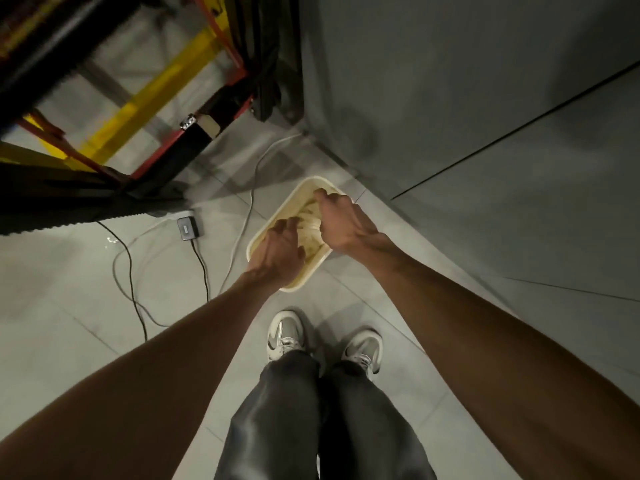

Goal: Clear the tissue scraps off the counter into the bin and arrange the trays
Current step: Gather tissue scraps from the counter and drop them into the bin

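A cream rectangular bin (259, 237) stands on the tiled floor just ahead of my feet. Both hands are over its opening. My left hand (277, 252) reaches in at the near left with its fingers spread and relaxed, holding nothing that I can see. My right hand (343, 223) hangs over the far right side, fingers bent downward into the bin. Pale crumpled material (308, 220), tissue scraps or a liner, shows between the two hands. My right palm hides whether those fingers hold any of it. No counter or trays are in view.
A grey cabinet wall (467, 116) rises right behind the bin. A black, red and yellow metal frame (145, 109) stands at the left. Cables (131, 271) and a small black adapter (187, 229) lie on the floor to the bin's left. My shoes (287, 336) are near the bin.
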Demonstrator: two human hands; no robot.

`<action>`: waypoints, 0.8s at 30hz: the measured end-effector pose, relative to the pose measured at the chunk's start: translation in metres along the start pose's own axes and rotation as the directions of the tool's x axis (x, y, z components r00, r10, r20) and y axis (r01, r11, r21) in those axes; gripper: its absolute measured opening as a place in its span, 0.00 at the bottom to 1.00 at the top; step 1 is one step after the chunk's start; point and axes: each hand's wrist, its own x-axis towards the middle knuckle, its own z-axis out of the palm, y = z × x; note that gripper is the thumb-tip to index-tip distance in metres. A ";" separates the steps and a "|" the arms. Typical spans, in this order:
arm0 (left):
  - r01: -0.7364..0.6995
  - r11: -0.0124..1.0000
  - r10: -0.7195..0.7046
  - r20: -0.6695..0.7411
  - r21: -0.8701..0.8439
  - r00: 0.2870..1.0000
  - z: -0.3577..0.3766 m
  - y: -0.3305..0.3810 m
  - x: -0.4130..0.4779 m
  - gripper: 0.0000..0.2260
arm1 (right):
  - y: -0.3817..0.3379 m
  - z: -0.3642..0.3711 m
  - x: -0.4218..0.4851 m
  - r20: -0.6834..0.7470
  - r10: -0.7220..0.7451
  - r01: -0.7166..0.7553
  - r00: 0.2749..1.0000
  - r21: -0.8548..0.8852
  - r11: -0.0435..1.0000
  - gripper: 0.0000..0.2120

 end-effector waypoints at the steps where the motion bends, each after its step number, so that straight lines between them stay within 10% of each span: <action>1: -0.011 1.000 0.011 -0.014 0.003 1.000 -0.011 0.003 -0.010 0.29 | -0.004 -0.011 -0.010 -0.017 0.006 -0.006 1.000 0.011 1.000 0.25; 24: -0.279 0.943 0.198 -0.368 -0.182 0.909 -0.343 0.143 -0.354 0.22 | -0.180 -0.330 -0.377 -0.534 0.103 0.101 0.839 0.339 0.936 0.23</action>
